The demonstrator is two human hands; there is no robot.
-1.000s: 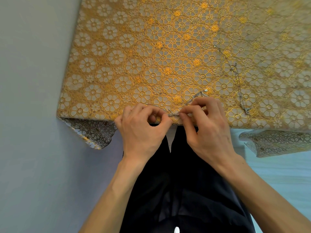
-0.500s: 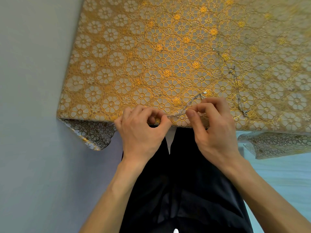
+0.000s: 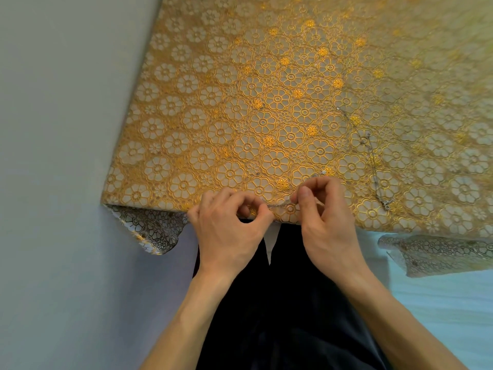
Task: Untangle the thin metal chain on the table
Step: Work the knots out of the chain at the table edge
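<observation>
Since the earlier frame the right hand (image 3: 328,225) has turned its thumb more upward, and both hands stay at the near edge of the tabletop (image 3: 213,116). It pinches the thin chain (image 3: 280,204) between thumb and forefinger; the left hand (image 3: 229,231), fingers curled, pinches it just beside. A short piece is stretched between them. Further right, a loose length (image 3: 373,161) of chain lies on the gold flower-patterned cloth.

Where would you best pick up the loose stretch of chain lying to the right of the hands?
Probably its near end, the small clump by the front edge. Come from above with a fingertip pinch: the chain lies flat on the cloth, too thin for a sideways grip.
</observation>
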